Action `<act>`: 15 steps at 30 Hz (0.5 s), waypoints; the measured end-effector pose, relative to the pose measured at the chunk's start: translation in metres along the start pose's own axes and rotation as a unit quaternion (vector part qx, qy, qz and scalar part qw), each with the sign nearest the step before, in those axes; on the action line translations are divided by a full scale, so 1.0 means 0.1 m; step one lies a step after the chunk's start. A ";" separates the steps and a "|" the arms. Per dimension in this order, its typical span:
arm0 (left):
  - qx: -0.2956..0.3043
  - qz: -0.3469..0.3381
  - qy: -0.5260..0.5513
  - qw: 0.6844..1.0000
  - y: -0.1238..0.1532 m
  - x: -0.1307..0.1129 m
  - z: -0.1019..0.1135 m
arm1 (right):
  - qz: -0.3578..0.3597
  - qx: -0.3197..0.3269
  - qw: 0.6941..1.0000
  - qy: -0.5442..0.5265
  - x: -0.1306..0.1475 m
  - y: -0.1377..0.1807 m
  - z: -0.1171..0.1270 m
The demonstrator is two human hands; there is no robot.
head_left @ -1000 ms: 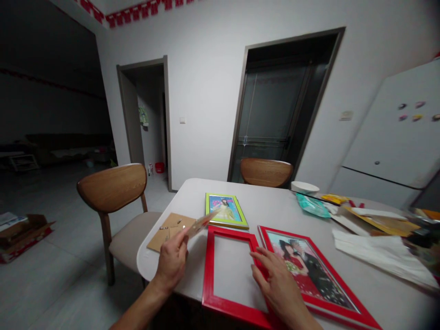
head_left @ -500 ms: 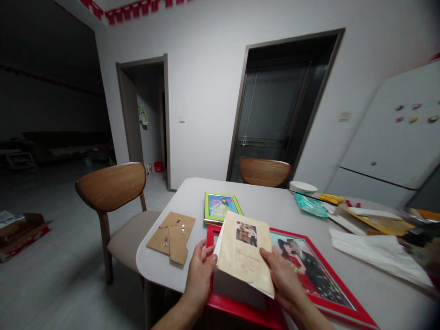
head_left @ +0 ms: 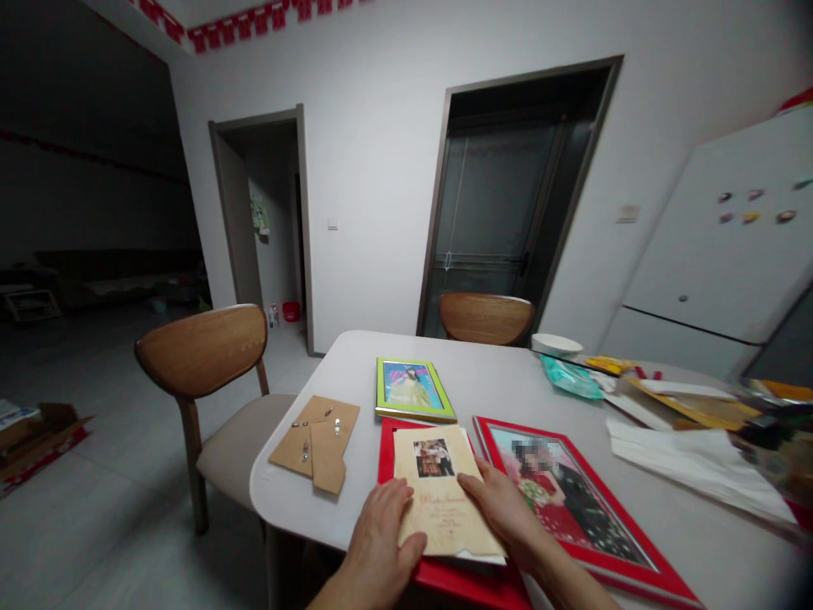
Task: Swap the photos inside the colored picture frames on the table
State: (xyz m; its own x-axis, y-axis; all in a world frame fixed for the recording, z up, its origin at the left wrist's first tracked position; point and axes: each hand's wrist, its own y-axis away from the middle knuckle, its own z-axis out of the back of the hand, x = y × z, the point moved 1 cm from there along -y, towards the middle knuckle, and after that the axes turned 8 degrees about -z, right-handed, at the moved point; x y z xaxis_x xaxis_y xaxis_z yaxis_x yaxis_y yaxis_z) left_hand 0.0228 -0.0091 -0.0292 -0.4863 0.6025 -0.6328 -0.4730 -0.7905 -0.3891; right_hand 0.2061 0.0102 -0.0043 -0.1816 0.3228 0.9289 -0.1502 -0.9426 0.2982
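Note:
A cream printed sheet (head_left: 441,512) with a small photo near its top lies over a red picture frame (head_left: 386,453) at the table's near edge. White layers show below the sheet's bottom edge. My left hand (head_left: 381,534) rests on the sheet's left side, its fingers stretched out and thumb apart. At the right edge my right hand (head_left: 508,512) holds the sheet, thumb on top; its other fingers are partly hidden. To the right lies a second red picture frame (head_left: 572,491) with a photo of people in it. Beyond the sheet is a lime-green picture frame (head_left: 414,390).
Brown backing boards (head_left: 323,440) with metal clips lie on the white table (head_left: 495,373) at left. White wrapping (head_left: 692,466), a teal packet (head_left: 572,377) and a white bowl (head_left: 556,344) are at right. Wooden chairs (head_left: 203,352) stand at the left and far sides.
The printed sheet has come down from a tilted, raised position to lie flat over the red frame. My left hand has moved from its edge onto its surface.

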 end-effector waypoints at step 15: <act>0.068 -0.001 -0.063 0.996 -0.04 -0.20 0.00 | 0.079 -0.164 0.832 0.525 0.08 0.11 0.07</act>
State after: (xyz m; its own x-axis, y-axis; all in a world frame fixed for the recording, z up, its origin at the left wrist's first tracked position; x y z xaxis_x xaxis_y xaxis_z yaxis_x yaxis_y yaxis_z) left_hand 0.0344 -0.0181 -0.0151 -0.5701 0.6197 -0.5394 -0.5647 -0.7725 -0.2905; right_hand 0.2098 0.0016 0.0078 -0.9464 0.2568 0.1958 -0.2702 -0.9618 -0.0446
